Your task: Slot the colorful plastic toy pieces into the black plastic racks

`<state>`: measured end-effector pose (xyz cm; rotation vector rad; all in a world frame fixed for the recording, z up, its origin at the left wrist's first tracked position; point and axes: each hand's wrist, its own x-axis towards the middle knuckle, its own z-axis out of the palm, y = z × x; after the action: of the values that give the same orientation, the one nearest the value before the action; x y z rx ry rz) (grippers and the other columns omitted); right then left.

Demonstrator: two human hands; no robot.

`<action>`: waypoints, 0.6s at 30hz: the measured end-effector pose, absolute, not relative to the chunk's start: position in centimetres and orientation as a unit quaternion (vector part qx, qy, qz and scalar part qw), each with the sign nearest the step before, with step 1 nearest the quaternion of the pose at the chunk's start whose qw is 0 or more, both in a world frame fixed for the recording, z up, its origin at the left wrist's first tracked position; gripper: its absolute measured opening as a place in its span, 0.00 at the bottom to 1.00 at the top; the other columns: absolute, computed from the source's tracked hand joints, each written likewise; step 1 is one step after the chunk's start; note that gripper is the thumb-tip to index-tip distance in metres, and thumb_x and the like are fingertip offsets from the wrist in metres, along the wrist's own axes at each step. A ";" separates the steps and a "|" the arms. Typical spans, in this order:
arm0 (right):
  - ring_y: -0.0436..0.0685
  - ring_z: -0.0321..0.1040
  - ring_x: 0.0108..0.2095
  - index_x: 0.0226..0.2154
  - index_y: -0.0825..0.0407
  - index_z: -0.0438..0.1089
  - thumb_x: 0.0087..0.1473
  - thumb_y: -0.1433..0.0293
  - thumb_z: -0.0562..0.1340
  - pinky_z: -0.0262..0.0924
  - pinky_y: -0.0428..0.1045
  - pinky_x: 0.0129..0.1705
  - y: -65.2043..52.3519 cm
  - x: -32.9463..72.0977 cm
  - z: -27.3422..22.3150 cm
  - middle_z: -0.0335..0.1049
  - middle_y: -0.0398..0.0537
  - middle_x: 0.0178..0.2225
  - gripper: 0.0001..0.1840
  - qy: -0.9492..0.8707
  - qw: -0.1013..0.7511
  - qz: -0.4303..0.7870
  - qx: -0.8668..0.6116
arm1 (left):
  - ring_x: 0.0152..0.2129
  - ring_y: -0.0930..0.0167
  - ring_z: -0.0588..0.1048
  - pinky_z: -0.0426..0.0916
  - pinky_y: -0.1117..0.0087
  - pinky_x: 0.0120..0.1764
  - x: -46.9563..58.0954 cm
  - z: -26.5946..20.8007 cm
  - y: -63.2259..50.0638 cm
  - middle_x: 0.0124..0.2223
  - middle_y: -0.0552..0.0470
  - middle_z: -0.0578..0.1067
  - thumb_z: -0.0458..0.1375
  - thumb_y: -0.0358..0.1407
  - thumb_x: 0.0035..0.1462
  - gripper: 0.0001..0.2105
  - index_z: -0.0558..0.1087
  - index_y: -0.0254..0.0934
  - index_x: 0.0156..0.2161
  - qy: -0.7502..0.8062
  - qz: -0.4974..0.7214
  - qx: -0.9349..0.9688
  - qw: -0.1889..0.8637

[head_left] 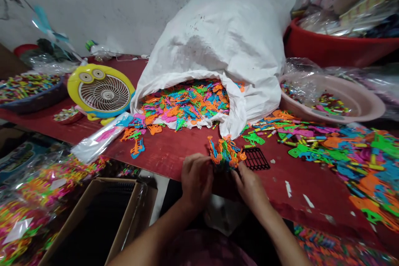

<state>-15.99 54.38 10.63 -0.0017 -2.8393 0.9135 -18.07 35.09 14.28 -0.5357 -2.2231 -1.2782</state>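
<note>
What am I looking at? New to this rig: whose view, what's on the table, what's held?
No machine here: just a person's bare left hand and right hand, seen from one head-worn camera looking forward and down. Both are at a bunch of coloured plastic pieces by the near edge of the red table; the exact grip is unclear. A black grid lies just right of the bunch. Behind, a white sack gapes open on similar pieces; more lie spread rightward. A yellow fan stands left.

There are two hands (196,181), one white sack (215,45), one fan (107,93) and perhaps four basins (368,110).
</note>
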 end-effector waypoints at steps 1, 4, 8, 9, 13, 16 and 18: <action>0.60 0.72 0.33 0.45 0.51 0.67 0.61 0.65 0.50 0.56 0.48 0.31 54.4 -16.0 10.7 0.75 0.53 0.33 0.15 -0.951 0.076 0.300 0.002 | 0.45 0.65 0.69 0.63 0.61 0.48 -18.5 15.6 35.4 0.46 0.47 0.72 0.55 0.32 0.61 0.13 0.68 0.40 0.51 -0.823 -0.441 -0.244 0.262; 0.59 0.72 0.31 0.40 0.52 0.69 0.61 0.64 0.49 0.55 0.48 0.30 54.4 -16.1 10.9 0.75 0.53 0.32 0.16 -0.952 0.076 0.296 0.002 | 0.45 0.64 0.69 0.59 0.59 0.47 -20.4 19.1 37.1 0.49 0.49 0.74 0.57 0.41 0.61 0.14 0.70 0.43 0.51 -0.850 -0.340 -0.353 0.194; 0.56 0.68 0.26 0.31 0.51 0.69 0.60 0.62 0.49 0.54 0.48 0.28 54.5 -16.4 11.6 0.73 0.50 0.26 0.17 -0.946 0.064 0.316 -0.002 | 0.42 0.64 0.69 0.56 0.59 0.45 -22.7 20.5 39.3 0.42 0.49 0.76 0.56 0.45 0.62 0.11 0.76 0.43 0.42 -0.872 -0.253 -0.401 0.123; 0.56 0.68 0.26 0.30 0.51 0.69 0.60 0.62 0.49 0.54 0.48 0.28 54.6 -16.4 11.8 0.73 0.50 0.25 0.17 -0.945 0.059 0.323 -0.004 | 0.40 0.65 0.69 0.55 0.59 0.44 -23.1 20.4 39.6 0.40 0.50 0.76 0.56 0.44 0.62 0.10 0.77 0.43 0.40 -0.871 -0.245 -0.410 0.115; 0.57 0.70 0.30 0.31 0.52 0.69 0.59 0.60 0.50 0.56 0.48 0.30 55.0 -16.8 12.6 0.74 0.51 0.29 0.17 -0.932 0.022 0.360 0.016 | 0.37 0.68 0.69 0.54 0.60 0.44 -23.5 20.1 39.7 0.35 0.51 0.75 0.54 0.40 0.64 0.11 0.77 0.40 0.33 -0.867 -0.233 -0.431 0.093; 0.58 0.71 0.31 0.34 0.52 0.70 0.60 0.61 0.50 0.57 0.48 0.31 55.3 -17.0 12.8 0.75 0.51 0.31 0.17 -0.926 0.004 0.375 0.037 | 0.35 0.69 0.69 0.55 0.61 0.43 -23.4 20.2 39.5 0.33 0.51 0.75 0.52 0.38 0.64 0.15 0.74 0.38 0.28 -0.865 -0.229 -0.436 0.091; 0.58 0.71 0.29 0.35 0.52 0.71 0.60 0.61 0.50 0.55 0.48 0.30 55.4 -17.0 12.7 0.75 0.51 0.30 0.18 -0.931 -0.005 0.364 0.030 | 0.34 0.69 0.69 0.56 0.62 0.44 -23.3 20.3 39.5 0.33 0.51 0.75 0.53 0.38 0.64 0.15 0.74 0.39 0.27 -0.866 -0.230 -0.433 0.099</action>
<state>-17.05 55.37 12.74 0.0941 -2.9336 1.1479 -23.30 39.47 20.35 -1.2811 -2.5622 -0.6792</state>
